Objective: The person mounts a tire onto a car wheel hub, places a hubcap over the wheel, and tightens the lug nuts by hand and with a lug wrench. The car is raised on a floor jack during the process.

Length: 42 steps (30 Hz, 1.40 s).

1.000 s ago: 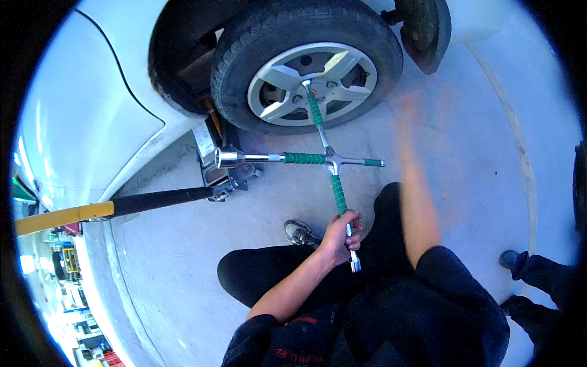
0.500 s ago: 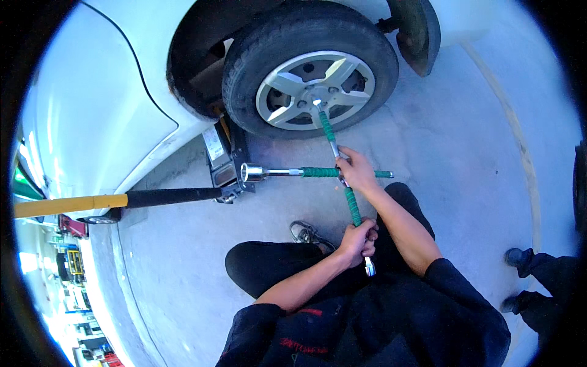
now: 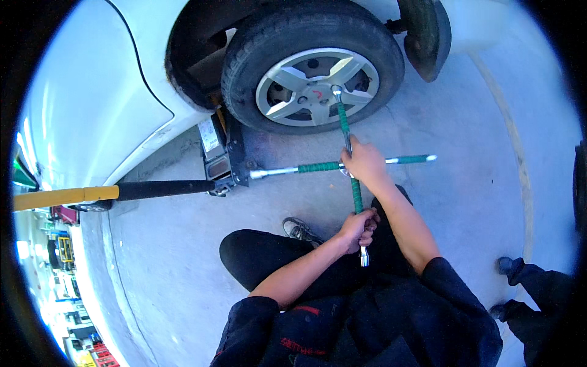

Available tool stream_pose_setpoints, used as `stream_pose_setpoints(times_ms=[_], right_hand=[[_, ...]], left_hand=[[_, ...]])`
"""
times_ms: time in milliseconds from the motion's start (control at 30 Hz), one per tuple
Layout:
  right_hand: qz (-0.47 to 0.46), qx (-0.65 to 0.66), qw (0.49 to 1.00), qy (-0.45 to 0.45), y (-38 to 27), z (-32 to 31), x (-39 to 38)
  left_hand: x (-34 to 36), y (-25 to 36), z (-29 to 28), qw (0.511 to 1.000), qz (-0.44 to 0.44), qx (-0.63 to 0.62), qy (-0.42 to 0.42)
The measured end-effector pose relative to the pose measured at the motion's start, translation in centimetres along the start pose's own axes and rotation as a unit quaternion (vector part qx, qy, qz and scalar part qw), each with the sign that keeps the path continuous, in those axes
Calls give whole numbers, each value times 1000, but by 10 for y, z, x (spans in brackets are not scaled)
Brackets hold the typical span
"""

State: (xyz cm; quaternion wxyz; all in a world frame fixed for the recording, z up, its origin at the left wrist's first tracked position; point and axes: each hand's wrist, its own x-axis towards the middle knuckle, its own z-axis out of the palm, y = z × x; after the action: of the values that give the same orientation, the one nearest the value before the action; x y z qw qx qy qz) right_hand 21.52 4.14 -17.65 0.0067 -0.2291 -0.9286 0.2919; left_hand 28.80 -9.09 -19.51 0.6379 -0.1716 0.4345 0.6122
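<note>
A four-way lug wrench (image 3: 318, 167) with green-wrapped arms spans from the wheel to my lap. Its far socket meets the right side of the hub on the silver wheel (image 3: 286, 79), at a lug nut place; whether it is seated I cannot tell. My left hand (image 3: 359, 231) is wrapped round the near arm, just above the bare socket end. Close to the crossing, my right hand (image 3: 365, 161) grips the wrench and covers part of the joint. The black tire (image 3: 244, 101) surrounds the wheel under the white car's fender.
A floor jack (image 3: 221, 160) stands beside the tire, its yellow and black handle (image 3: 116, 191) reaching left. The white car body (image 3: 92, 92) fills the upper left. Another person's legs (image 3: 538, 275) are at the right. A mud flap (image 3: 428, 43) hangs behind the tire.
The wrench's far socket has moved right, from the hub's middle to a lug nut place on its right. The cross arms have turned, and both hands keep their hold.
</note>
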Motion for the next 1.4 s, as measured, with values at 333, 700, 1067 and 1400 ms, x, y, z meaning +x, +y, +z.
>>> stream_pose_setpoints(times_ms=[333, 700, 1067, 1400], right_hand=[[-481, -282, 815, 157, 9, -62, -34], [79, 384, 879, -272, 119, 223, -112], [35, 332, 930, -155, 130, 57, -115], [-16, 542, 771, -335, 115, 8, -199]], left_hand=[[22, -9, -16, 1000, -4, -14, 17], [27, 4, -8, 998, 36, -37, 38], [22, -3, 1, 999, 31, -20, 5], [15, -7, 3, 999, -4, -53, -9]])
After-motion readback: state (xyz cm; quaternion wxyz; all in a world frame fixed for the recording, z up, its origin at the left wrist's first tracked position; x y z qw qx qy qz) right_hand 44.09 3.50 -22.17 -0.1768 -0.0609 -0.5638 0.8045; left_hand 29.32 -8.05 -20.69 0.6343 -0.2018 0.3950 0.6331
